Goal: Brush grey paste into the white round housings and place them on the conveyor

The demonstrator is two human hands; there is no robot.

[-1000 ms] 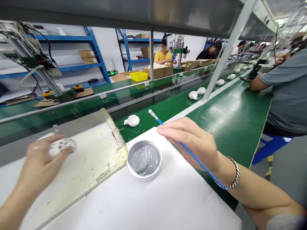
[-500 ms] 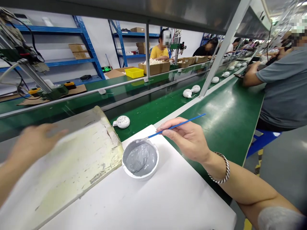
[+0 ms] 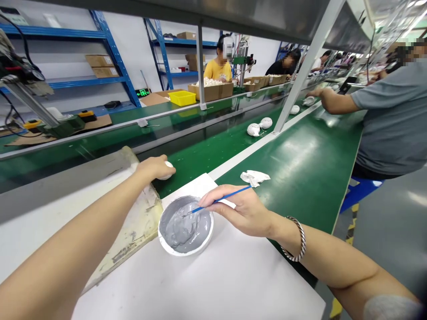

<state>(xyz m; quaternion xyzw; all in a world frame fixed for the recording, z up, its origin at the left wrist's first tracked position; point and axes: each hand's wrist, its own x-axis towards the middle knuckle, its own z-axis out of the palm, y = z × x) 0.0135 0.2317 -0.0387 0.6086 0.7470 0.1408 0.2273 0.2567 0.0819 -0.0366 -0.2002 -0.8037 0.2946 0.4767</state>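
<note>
My left hand reaches over the green belt, its fingers closed around a round white part, mostly hidden by the hand. In the earlier picture its top looks like an openwork lattice with a small stub. My right hand pinches a thin blue paintbrush. The brush's tip dips into thick grey paint. This fills a white bowl standing on a white sheet. Just beyond my right hand lies a crumpled white tissue.
A stained pale board lies left of the bowl. Several more white parts sit along the green belt. A slanted metal post rises by its edge. A co-worker in grey sits at the right, one arm over the belt.
My left hand has moved right from over the board and closed on the white part. My right hand has lowered the brush into the paint. The co-worker's arm now reaches over the belt.
</note>
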